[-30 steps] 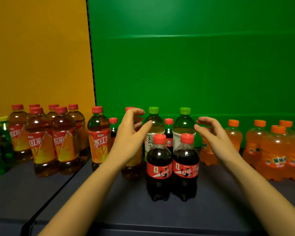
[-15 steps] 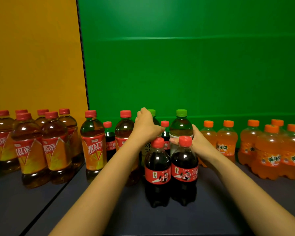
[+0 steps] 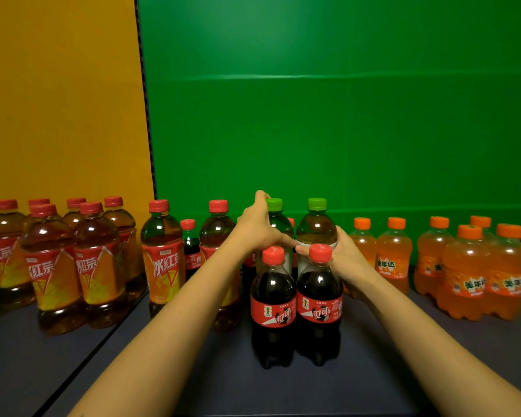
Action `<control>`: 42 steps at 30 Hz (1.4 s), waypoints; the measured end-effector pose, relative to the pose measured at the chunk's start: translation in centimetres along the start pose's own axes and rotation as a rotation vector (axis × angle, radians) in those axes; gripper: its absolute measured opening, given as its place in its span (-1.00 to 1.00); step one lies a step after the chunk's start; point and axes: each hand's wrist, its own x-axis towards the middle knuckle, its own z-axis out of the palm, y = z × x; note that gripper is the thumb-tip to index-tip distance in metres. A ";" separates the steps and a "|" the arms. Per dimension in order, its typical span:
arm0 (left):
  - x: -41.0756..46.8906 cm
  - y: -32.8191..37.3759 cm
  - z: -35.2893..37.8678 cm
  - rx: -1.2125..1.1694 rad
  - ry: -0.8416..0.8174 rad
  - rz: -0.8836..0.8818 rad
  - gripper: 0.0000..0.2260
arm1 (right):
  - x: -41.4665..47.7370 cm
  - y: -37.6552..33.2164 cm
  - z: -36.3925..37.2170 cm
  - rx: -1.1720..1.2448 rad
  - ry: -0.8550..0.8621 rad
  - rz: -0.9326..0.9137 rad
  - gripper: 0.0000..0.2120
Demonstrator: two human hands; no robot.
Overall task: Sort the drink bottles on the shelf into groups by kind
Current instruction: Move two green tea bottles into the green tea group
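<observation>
Gripping both: your left hand (image 3: pixel 257 228) clasps the left green-capped clear plastic bottle (image 3: pixel 278 221), your right hand (image 3: pixel 348 255) the right green-capped bottle (image 3: pixel 316 228). Both stand near the back edge of the dark shelf (image 3: pixel 253 392), behind two cola bottles (image 3: pixel 272 305).

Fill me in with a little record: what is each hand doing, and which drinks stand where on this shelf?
left hand: grips the left green-capped bottle
right hand: grips the right green-capped bottle
front centre: two cola bottles, upright, side by side
left side: iced tea bottles, red caps, clustered
right side: orange soda bottles, clustered
surface: dark shelf
backdrop: green panel, yellow panel at left
</observation>
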 end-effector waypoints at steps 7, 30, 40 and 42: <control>-0.2 2.6 -2.2 -0.067 0.257 0.227 -0.28 | -0.1 -4.4 -1.7 -0.011 0.076 -0.173 -0.52; -11.8 2.6 -19.2 -0.233 0.935 0.480 -0.34 | -4.5 -19.0 9.5 0.445 -0.121 -0.554 -0.49; -23.5 -6.4 -27.6 -0.100 1.015 0.231 -0.36 | -8.3 -16.2 23.2 0.504 -0.343 -0.348 -0.54; -25.8 -8.5 -29.1 -0.094 1.028 0.186 -0.37 | -9.3 -15.7 26.0 0.516 -0.365 -0.310 -0.54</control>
